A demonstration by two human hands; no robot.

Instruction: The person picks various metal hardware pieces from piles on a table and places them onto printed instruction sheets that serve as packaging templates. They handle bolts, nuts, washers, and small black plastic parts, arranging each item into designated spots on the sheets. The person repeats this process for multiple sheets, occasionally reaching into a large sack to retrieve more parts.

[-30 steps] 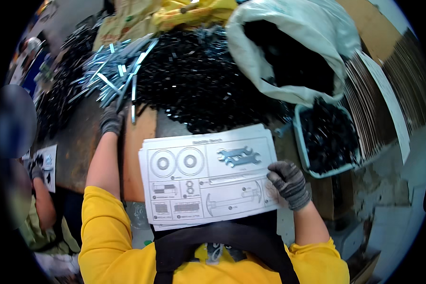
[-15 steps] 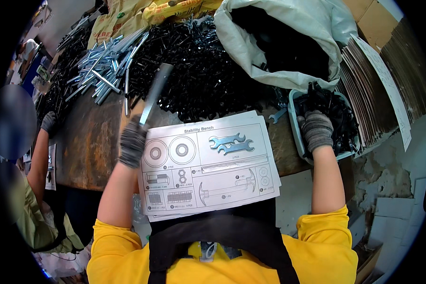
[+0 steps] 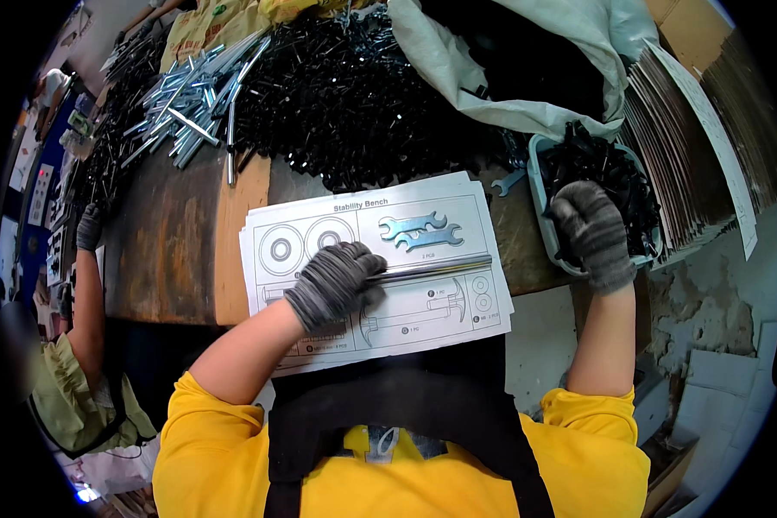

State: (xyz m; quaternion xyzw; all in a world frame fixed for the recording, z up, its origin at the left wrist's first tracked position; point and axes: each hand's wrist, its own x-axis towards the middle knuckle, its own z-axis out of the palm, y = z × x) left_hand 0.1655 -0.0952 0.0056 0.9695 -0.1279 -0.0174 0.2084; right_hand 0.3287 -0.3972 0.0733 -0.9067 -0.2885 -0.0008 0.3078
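Note:
My left hand (image 3: 333,283), in a grey glove, grips one end of a long silver metal rod (image 3: 436,268) that lies across a stack of white printed sheets (image 3: 354,226) with part drawings. My right hand (image 3: 591,231), also gloved, reaches into a grey plastic bin (image 3: 540,186) full of small black metal parts (image 3: 617,177); its fingers are curled among them and what they hold is hidden.
A big heap of black parts (image 3: 354,95) and a bundle of silver rods (image 3: 186,99) cover the far side of the wooden table (image 3: 168,250). An open pale sack (image 3: 527,86) and stacked cardboard sheets (image 3: 686,147) stand at right. Another person's gloved hand (image 3: 88,229) is at left.
My left hand brought the silver rod down from the air and laid it flat across the printed sheets. My right hand stayed at the bin, reaching deeper into the black parts.

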